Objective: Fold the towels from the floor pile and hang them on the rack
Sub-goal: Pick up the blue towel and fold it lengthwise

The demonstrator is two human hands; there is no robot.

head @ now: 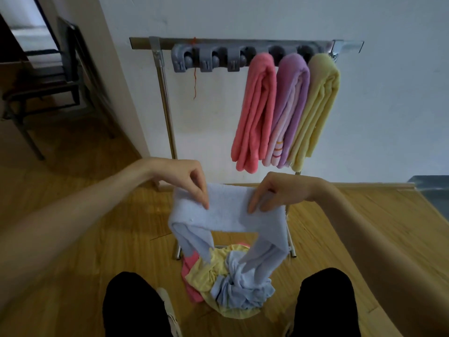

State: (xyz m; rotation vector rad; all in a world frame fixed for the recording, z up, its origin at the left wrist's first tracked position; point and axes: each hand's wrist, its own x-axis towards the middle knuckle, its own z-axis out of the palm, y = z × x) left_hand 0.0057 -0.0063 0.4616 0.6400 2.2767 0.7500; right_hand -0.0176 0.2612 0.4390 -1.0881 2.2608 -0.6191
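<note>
A light blue towel [228, 215] is stretched between my hands above the floor pile. My left hand [189, 182] pinches its top edge on the left, and my right hand [274, 193] pinches it on the right. Both ends of the towel droop down toward the pile [218, 278] of yellow, pink and blue towels on the wooden floor between my knees. Behind it stands the rack [243, 42] with grey clips. A pink towel [255, 113], a purple towel [289, 110] and a yellow towel [313, 110] hang folded at its right end.
Three grey clips [211, 60] on the rack's left half hold nothing. A red thread [194, 76] dangles from the bar. A dark chair [48, 76] stands at the back left beyond a wall corner. A white wall is behind the rack.
</note>
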